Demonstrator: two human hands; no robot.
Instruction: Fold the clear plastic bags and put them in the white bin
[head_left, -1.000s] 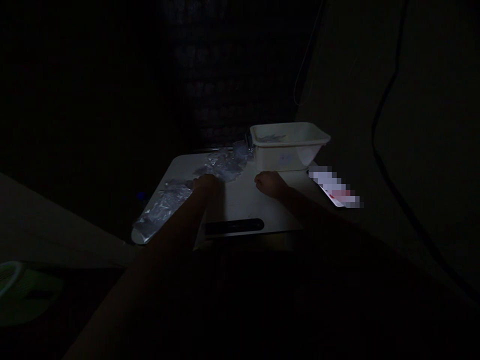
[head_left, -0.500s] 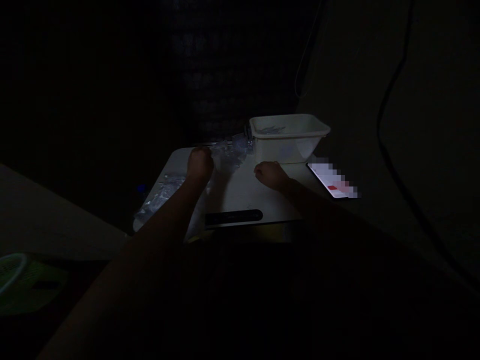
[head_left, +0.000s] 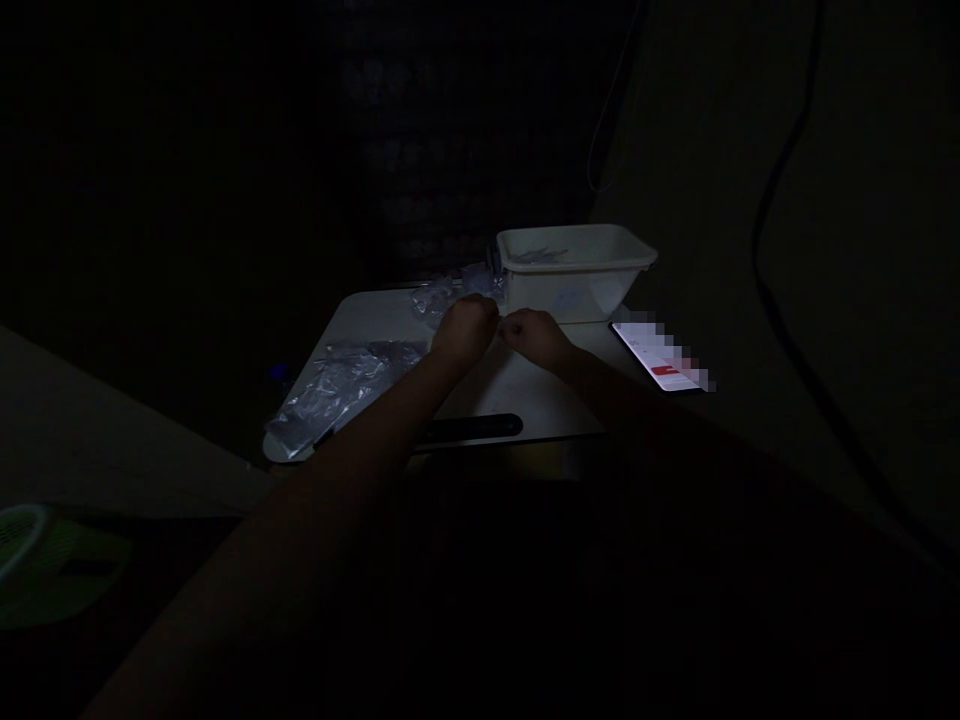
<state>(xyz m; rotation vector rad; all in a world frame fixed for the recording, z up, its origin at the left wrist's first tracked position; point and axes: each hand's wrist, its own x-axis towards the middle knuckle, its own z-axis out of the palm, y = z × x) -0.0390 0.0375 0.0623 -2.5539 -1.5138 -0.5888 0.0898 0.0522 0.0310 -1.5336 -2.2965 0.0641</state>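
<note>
My left hand is closed, its fingers curled, above the middle of a small white table. Facing it, my right hand is closed too, and the fingertips of both almost meet. A small pale bit shows at the right fingertips; the dark hides what it is. Just behind my hands lies crumpled clear plastic. Flat, shiny clear plastic bags are spread over the table's left side, beside my left forearm. A white plastic tub stands behind my right hand, with some clear plastic inside.
A lit phone lies at the table's right edge. A dark slot runs along the near edge. On the floor at lower left is a green basket. A black cable hangs at right. The room is very dark.
My left hand has moved right and come up against my right hand, which has stayed almost in place. More of the plastic bags on the left now shows.
</note>
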